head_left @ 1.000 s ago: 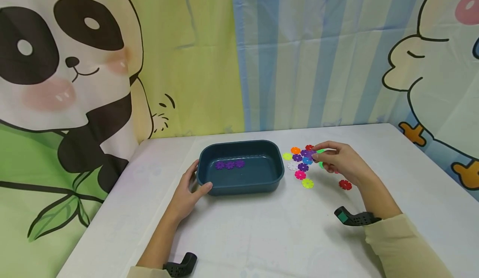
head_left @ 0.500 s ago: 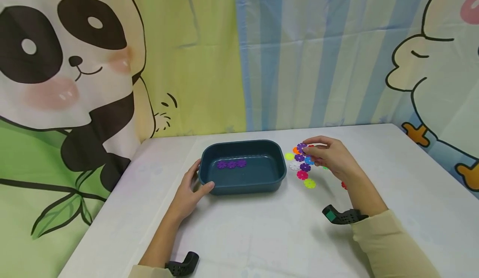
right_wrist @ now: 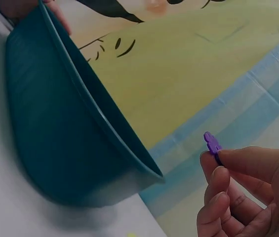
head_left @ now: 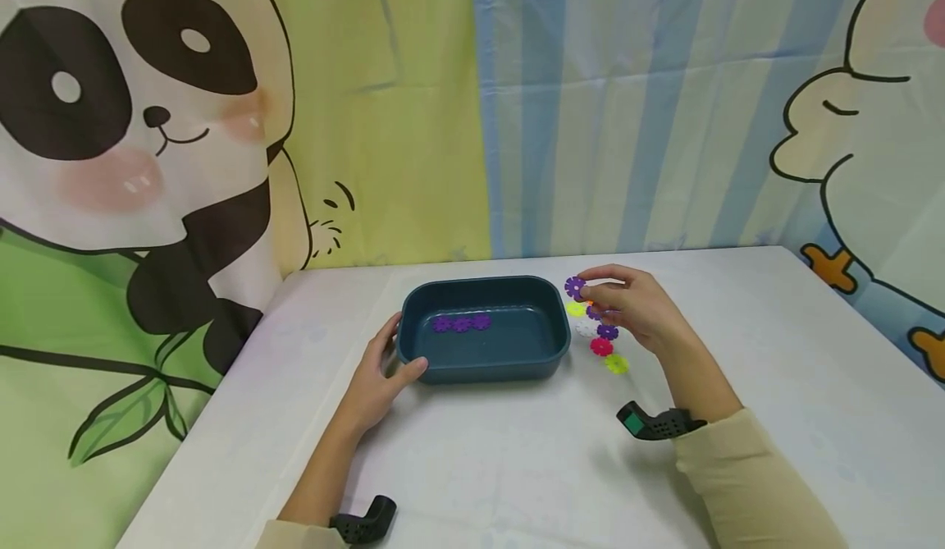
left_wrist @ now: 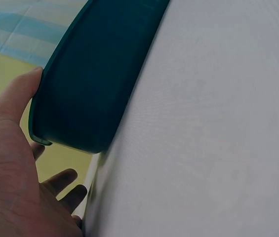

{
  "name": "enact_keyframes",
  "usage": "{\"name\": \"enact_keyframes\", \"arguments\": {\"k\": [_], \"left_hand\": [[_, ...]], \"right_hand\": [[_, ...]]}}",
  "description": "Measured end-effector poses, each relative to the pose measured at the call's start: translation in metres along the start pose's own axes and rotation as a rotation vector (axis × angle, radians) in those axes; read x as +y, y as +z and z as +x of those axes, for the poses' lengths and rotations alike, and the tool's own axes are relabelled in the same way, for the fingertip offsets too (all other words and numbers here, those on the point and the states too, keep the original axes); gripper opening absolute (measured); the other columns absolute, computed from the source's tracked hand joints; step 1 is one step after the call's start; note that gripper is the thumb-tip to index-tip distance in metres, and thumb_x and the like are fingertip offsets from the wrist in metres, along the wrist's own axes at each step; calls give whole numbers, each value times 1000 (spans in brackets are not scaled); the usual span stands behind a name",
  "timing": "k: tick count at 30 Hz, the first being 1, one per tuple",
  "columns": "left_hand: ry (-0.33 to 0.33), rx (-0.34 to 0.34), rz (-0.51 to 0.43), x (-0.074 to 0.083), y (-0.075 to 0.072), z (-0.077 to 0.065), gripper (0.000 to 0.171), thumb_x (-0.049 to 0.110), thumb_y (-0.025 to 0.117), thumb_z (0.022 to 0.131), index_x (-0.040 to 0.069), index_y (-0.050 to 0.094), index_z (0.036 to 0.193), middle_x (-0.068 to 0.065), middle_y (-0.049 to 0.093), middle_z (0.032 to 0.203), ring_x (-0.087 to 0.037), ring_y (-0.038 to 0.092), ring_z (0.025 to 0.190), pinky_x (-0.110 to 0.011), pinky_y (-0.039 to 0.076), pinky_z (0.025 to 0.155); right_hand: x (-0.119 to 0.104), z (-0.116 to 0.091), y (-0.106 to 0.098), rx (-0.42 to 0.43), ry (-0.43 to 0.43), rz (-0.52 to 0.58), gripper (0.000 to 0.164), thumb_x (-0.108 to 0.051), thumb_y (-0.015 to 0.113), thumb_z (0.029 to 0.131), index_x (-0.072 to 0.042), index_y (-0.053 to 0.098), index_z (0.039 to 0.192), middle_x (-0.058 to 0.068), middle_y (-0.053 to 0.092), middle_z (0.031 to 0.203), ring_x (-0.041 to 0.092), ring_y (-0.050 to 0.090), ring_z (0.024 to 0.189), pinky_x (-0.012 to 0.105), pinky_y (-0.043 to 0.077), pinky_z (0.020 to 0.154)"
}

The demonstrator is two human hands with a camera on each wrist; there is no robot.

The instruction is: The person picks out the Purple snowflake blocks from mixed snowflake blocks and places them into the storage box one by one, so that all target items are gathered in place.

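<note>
The right hand pinched a purple flower piece by its edge. A light pinch seemed best, with the left hand gripping the basin for steadiness

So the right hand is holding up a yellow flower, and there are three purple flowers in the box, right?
Not quite: the flower in the right hand is purple, not yellow; the right wrist view shows it. And yes, three purple flowers are in the box.
</note>
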State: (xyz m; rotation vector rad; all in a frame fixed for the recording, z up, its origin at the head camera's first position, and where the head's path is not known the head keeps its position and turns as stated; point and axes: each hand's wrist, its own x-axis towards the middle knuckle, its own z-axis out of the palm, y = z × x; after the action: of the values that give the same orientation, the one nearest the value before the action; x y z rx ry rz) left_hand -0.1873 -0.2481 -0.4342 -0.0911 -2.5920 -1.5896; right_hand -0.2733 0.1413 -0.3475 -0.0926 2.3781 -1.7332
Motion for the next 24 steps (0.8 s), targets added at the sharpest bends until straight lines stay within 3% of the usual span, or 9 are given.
{"name": "enact_keyframes", "arguments": {"k": [6,16,24], "left_hand": [[1,2,-1,0,1,0,88,44,72,95,29,21,166,-8,21,172,-39,19,159,-64,16,126],[5,4,-1,2,0,-2,87,43,71,95,30,22,165,-8,21,172,-39,18,160,-63,16,127],[-2,0,2,-1,0,0,87,43,72,95,31,22,165,-7,20,173,-38,18,160,-63,17,127]], "right_hand": [[-5,5,12,-14,-9,34,50,-34,72,97,-12,60,141,9,66,122,24,65,98,25,60,84],[-17,14,31,-54,-5,94,47,-28,71,98,-10,60,140,9,68,119,29,65,106,24,61,84],[-20,22,45,-98,-17,178,45,-24,72,98,-8,60,139,8,69,112,19,67,86,23,61,81]]}}
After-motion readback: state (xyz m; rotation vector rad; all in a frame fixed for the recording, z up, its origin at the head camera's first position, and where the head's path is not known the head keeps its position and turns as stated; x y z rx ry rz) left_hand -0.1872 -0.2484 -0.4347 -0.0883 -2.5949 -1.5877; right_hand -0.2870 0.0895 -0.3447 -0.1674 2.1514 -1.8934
